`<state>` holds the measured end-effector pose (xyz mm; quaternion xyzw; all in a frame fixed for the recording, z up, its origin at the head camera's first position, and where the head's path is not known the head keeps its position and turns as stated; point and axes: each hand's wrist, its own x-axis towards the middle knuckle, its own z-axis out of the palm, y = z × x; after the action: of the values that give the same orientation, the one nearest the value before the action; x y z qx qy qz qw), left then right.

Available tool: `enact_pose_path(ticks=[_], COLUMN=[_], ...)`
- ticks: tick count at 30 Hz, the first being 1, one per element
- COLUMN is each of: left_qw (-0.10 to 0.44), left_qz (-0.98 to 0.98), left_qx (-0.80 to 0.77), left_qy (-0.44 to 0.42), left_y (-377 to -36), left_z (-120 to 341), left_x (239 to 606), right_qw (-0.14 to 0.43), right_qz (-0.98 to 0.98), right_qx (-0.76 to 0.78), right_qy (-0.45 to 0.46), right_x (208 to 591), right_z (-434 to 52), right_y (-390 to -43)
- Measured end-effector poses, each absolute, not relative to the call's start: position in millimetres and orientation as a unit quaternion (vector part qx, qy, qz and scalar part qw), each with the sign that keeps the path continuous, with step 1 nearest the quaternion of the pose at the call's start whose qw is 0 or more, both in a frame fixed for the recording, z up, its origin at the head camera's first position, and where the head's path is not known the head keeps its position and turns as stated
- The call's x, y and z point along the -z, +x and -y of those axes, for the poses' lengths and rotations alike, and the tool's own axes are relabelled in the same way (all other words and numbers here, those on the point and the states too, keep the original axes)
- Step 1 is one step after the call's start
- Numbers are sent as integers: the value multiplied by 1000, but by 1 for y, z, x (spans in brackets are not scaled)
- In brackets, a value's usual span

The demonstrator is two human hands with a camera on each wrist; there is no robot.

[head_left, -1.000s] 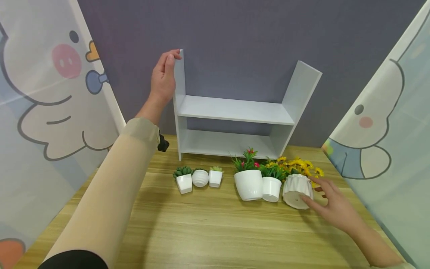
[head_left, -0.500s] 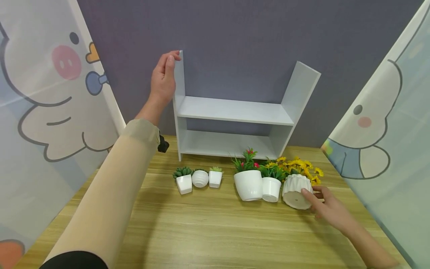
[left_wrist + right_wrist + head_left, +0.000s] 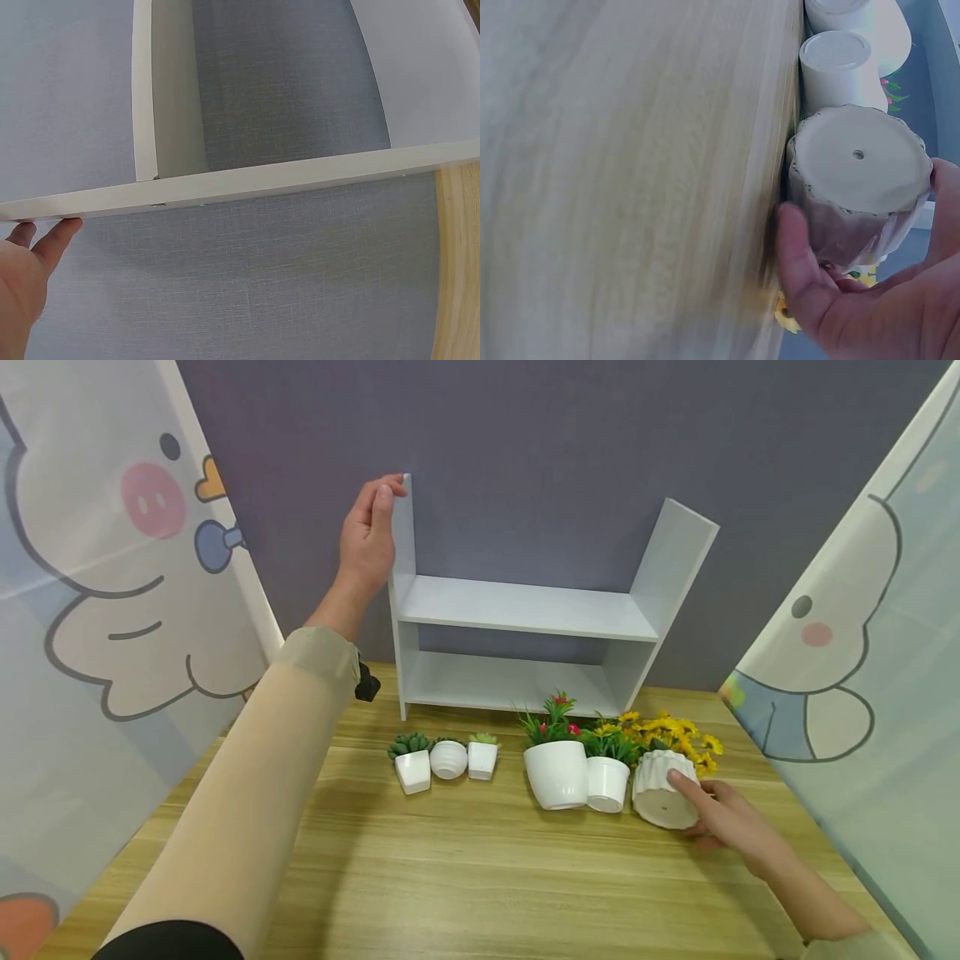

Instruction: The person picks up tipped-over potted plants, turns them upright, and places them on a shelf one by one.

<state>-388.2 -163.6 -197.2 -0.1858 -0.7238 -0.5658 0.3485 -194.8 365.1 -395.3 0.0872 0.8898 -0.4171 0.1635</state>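
My right hand (image 3: 738,827) grips a white fluted flower pot (image 3: 660,802) with yellow flowers (image 3: 671,731). The pot lies tipped, its base facing me. In the right wrist view the thumb is on one side of the flower pot (image 3: 859,180) and fingers reach round the other. My left hand (image 3: 367,531) is raised at the top of the left side panel of a white shelf (image 3: 525,608). In the left wrist view, fingertips (image 3: 64,232) touch the panel's edge (image 3: 285,176); the rest of that hand is partly cut off.
Beside the gripped pot lie a smaller white pot (image 3: 607,785) and a larger white pot (image 3: 557,777) with red flowers. Three small succulent pots (image 3: 448,760) sit further left on the wooden table (image 3: 480,877). Printed cartoon panels (image 3: 840,610) flank both sides.
My right hand has moved in from the fluted pot's right side and closed on it, the thumb coming over it and fingers going beneath. The left hand stays at the shelf panel.
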Motion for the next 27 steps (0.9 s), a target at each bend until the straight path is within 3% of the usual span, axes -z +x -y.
enact_pose_path(ticks=[27], left_qw=[350], left_qz=[729], left_qx=[561], left_qy=[-178], left_y=[-388], left_z=[165], left_x=[199], right_qw=[66], right_qz=[-846], right_qx=[516], right_qy=[113], right_x=[409], right_z=[-351], right_y=[-184])
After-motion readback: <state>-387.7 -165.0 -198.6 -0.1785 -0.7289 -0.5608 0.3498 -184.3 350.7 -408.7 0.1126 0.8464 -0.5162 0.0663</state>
